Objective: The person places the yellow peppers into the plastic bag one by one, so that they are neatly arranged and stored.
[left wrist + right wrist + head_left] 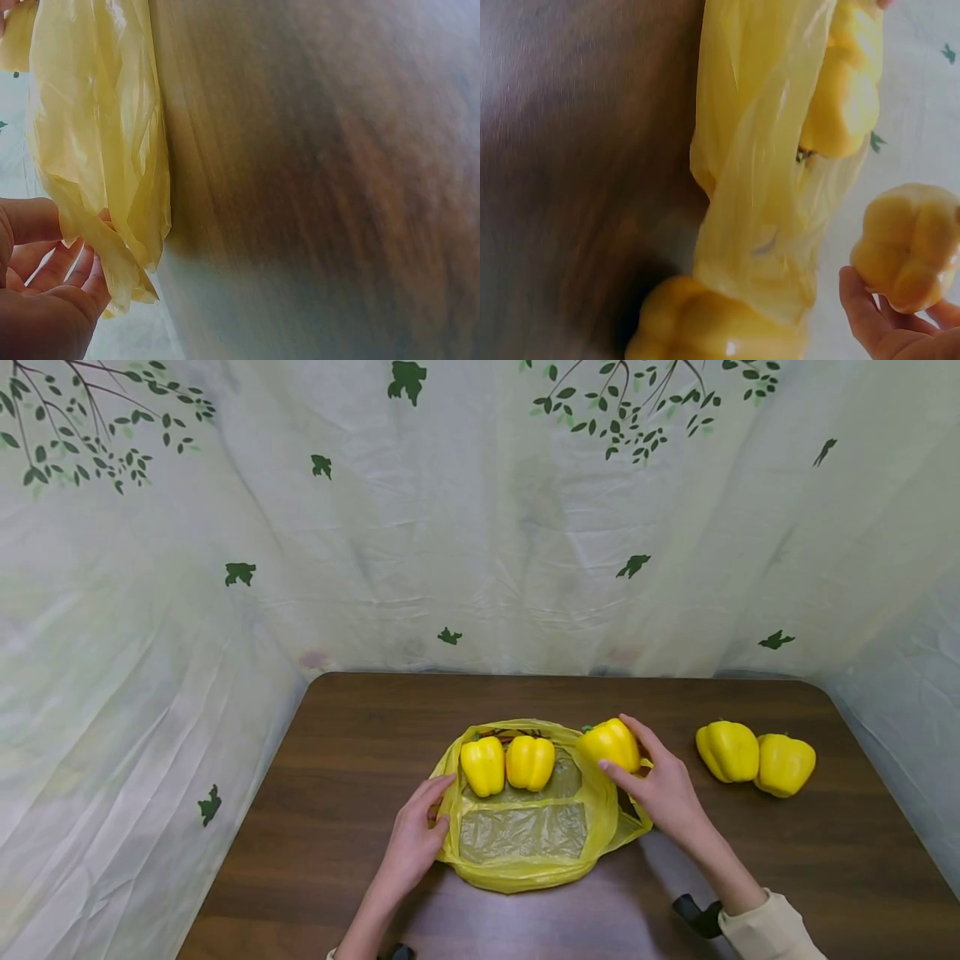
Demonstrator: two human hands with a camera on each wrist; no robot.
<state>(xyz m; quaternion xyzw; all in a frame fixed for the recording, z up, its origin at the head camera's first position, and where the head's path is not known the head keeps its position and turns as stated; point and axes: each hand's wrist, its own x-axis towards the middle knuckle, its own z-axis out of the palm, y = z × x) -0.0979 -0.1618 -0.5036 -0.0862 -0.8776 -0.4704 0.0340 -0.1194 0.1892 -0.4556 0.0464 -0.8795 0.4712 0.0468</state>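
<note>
A yellow plastic bag [517,872] stands on the table with its mouth spread wide. Inside, near the far rim, two yellow bell peppers, one left [482,766] and one right [530,762], lie side by side. My left hand [417,831] grips the bag's left edge; in the left wrist view the plastic [97,120] passes between thumb and fingers. With thumb and fingertips, my right hand [663,781] holds another yellow bell pepper [610,745] at the bag's right rim. The right wrist view shows this bell pepper [906,247] from its lobed end, raised beside the bag.
Two more yellow bell peppers, one nearer [727,752] and one farther right [785,765], sit together on the brown wooden table [360,735], to the right of the bag. A pale leaf-printed cloth [487,527] hangs behind the table and along its sides.
</note>
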